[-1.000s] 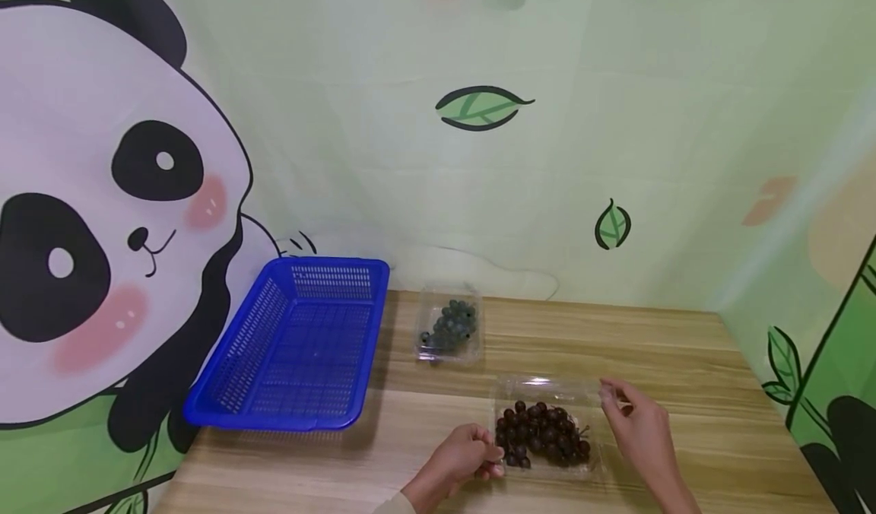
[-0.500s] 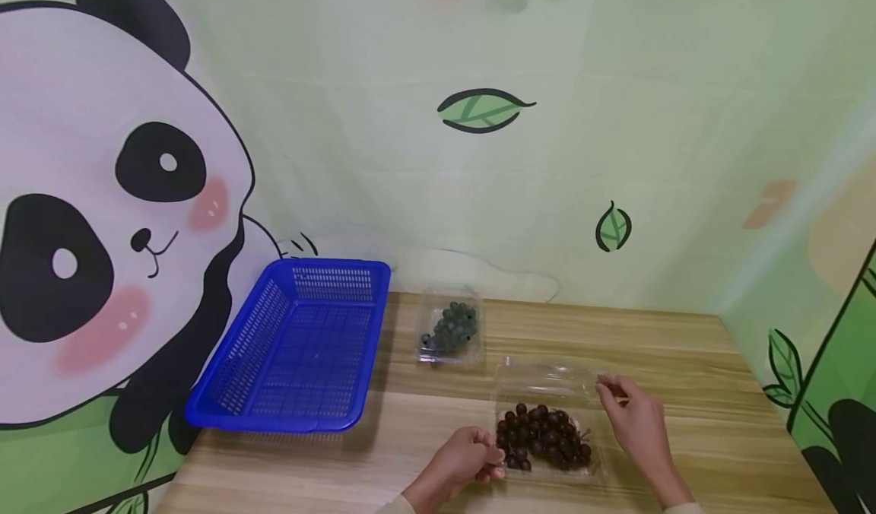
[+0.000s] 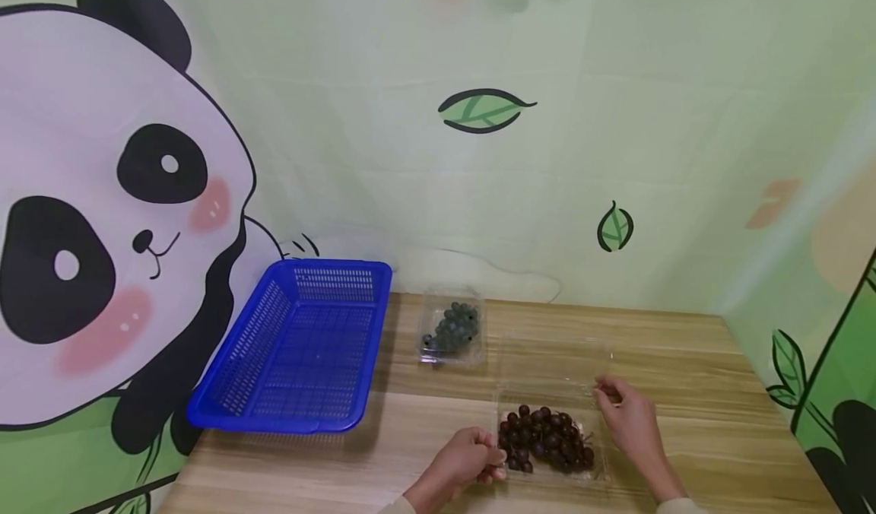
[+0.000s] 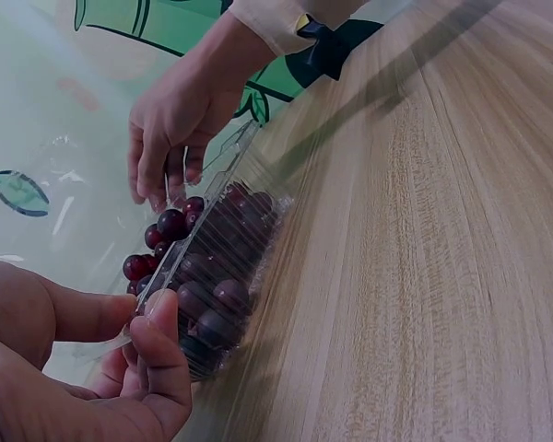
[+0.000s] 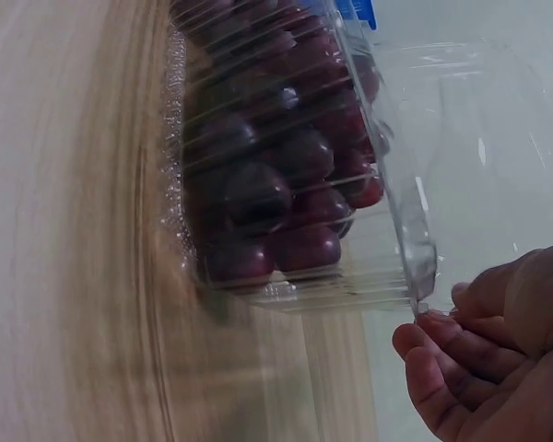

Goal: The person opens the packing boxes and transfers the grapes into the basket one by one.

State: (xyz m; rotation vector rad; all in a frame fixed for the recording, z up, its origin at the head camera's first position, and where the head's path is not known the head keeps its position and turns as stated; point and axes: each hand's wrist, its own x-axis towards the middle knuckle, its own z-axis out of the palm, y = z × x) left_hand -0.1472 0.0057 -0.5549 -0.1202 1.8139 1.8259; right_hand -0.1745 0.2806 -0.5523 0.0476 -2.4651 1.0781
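Thumb and fingertips of the left hand (image 3: 468,457) pinched the near left rim of a clear box (image 5: 404,207), the knuckles turned outward and the wrist low. Across from it, the right hand (image 3: 630,415) had thumb and fingers drawn narrow, pinching the plastic at the far right corner; its other fingers curled in beneath, wrist bent, the forearm angling up from the lower right. Two hands, one box between them!

And there sat that box on the wooden table (image 3: 684,392), base down, near edge towards the person, its clear lid (image 3: 556,358) swung back on the far side. Inside lay one heap of dark red grapes (image 3: 547,438), crowding the left and middle, a thin stalk poking out on the right; they overlapped too much for a grape-by-grape count.

Just beyond, to the left of the lid, stood a second box (image 3: 429,316), one bunch of green grapes (image 3: 455,328) inside, whether shut or not too faint to tell. The lid rose between the red grapes and the rear of the table. Farther left, one blue basket (image 3: 301,362) with slotted walls took up that side, well apart from both hands. Two boxes, one basket in all, and behind them a pale green backdrop (image 3: 383,149) carrying one big panda (image 3: 89,210) at the left.
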